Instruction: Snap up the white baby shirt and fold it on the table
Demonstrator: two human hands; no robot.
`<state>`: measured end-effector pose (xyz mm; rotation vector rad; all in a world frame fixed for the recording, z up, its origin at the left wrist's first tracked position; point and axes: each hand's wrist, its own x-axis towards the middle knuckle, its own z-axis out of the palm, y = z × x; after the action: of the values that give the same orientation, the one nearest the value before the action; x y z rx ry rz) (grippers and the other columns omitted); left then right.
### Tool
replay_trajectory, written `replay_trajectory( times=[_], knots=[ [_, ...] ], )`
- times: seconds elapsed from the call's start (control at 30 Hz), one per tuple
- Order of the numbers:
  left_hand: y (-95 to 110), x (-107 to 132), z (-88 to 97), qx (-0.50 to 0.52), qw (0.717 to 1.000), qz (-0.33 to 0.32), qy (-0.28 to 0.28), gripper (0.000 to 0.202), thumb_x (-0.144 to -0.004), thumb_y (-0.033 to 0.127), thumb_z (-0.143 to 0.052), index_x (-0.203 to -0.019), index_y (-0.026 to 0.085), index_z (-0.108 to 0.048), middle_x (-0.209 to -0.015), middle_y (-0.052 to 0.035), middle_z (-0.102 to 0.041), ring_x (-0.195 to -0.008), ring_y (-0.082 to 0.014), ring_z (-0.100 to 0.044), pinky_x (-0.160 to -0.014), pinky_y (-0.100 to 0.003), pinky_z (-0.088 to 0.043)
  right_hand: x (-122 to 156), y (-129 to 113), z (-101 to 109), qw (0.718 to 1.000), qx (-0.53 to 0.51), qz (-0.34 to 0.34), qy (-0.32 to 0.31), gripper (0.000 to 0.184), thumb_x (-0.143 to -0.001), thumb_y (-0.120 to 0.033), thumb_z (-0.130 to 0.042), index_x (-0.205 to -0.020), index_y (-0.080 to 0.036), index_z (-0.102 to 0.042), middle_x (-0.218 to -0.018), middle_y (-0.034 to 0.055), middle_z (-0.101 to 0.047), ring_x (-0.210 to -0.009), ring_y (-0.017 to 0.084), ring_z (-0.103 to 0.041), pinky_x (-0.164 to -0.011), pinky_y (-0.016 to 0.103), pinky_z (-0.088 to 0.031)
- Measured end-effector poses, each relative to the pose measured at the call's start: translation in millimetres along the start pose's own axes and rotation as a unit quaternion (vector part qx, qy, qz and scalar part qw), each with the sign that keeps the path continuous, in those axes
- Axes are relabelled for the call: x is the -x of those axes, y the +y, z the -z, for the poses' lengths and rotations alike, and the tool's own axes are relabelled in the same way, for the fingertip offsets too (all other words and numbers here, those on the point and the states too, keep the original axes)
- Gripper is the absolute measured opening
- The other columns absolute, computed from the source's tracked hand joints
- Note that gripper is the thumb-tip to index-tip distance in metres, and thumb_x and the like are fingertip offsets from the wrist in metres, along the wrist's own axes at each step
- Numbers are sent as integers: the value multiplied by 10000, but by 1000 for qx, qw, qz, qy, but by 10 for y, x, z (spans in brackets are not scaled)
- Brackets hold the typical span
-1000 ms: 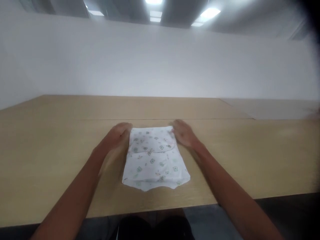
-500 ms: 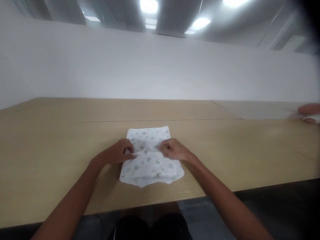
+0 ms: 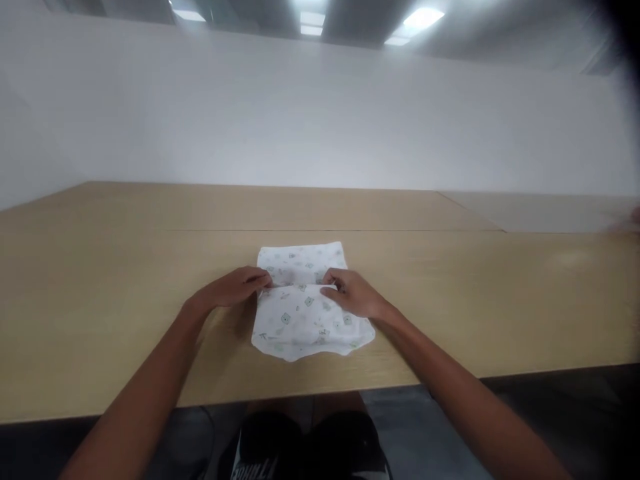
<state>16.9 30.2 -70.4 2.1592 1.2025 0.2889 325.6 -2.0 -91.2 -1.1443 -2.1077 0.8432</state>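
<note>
A white cloth (image 3: 310, 320) with small green and grey printed figures lies folded on the table in front of me. A fold edge runs across its middle, and its near edge is wavy. My left hand (image 3: 246, 285) grips the left end of that fold, fingertips and thumb pressed together. At the right end, my right hand (image 3: 353, 291) is curled with the cloth between thumb and fingers. Part of the fold under my fingertips is hidden.
The light wooden table (image 3: 125, 320) stretches to both sides, with a seam behind the cloth. A white wall (image 3: 300, 120) stands beyond it. At the far right edge, part of another person's hand (image 3: 635, 217) shows, blurred.
My left fingers have come closer together on the fold, and my right hand has shifted its hold slightly. The view has tilted down. The other person's hand has mostly left the view.
</note>
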Motion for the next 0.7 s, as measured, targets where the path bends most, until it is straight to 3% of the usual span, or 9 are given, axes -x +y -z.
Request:
replay_trajectory(
  times=[0.13,0.33,0.47,0.7],
  knots=[
    [-1,37,27,8,1000,3,-16,339,-904,513,-510,-1054,244,-653,-1110,-47,-643,-1007,-251,-578,-860,-355,-447,11,16,11,998,-58,-30,17,134,-818,-315,-642,-857,-188,-624,-822,-6,-595,-630,78,-471,-592,233,-370],
    [79,111,18,-29,1000,-6,-10,383,-799,472,-656,-1118,262,-633,-1053,-43,-627,-930,-238,-590,-791,-339,-471,-6,26,46,984,-164,-63,-21,270,-776,-313,-682,-1015,-194,-640,-1047,47,-592,-691,76,-517,-583,212,-397],
    [112,129,7,-42,999,-14,8,412,-795,485,-662,-1145,272,-617,-1130,-44,-614,-969,-246,-589,-819,-352,-481,-10,-4,18,976,-201,-77,-28,240,-777,-276,-660,-995,-180,-632,-1015,32,-590,-680,62,-486,-587,202,-381],
    [78,116,-11,-46,998,-37,10,415,-813,523,-662,-1136,268,-610,-1179,-49,-608,-1048,-257,-567,-903,-386,-467,-21,-46,-81,974,-221,-45,-1,179,-750,-173,-606,-929,-170,-607,-953,16,-581,-758,83,-506,-637,211,-406]
  ],
)
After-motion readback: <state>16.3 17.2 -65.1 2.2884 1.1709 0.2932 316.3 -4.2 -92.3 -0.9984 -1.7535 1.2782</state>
